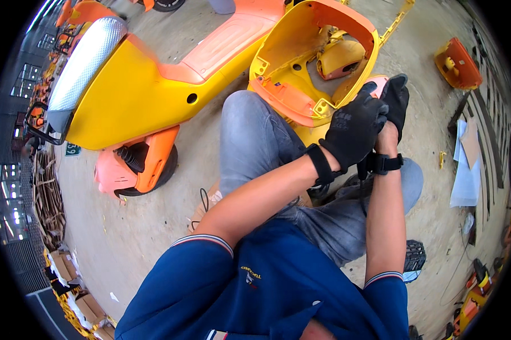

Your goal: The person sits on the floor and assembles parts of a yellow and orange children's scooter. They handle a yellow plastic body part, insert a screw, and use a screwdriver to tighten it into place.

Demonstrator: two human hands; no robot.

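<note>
Both my hands wear black gloves, with black straps around the wrists. My left hand [355, 126] lies across the lower part of my right hand, its fingers bent and closed on the edge of the right-hand glove. My right hand [400, 96] points away from me with its fingers mostly stretched out and holding nothing visible; part of it is hidden behind the left. Bare skin shows between its glove and strap. Just beyond them stands a hollow yellow and orange scooter body shell [292, 90], its rim close to my left hand. A pinkish-orange part [378, 85] shows behind my fingers.
A yellow and orange scooter [148, 96] with a silvery seat lies along the left. Inside the shell's opening is a smaller yellow cover [340, 59]. At the right are an orange bin-like part [458, 63], metal slats [488, 136] and a pale sheet [464, 178]. Cardboard boxes [88, 309] stand lower left.
</note>
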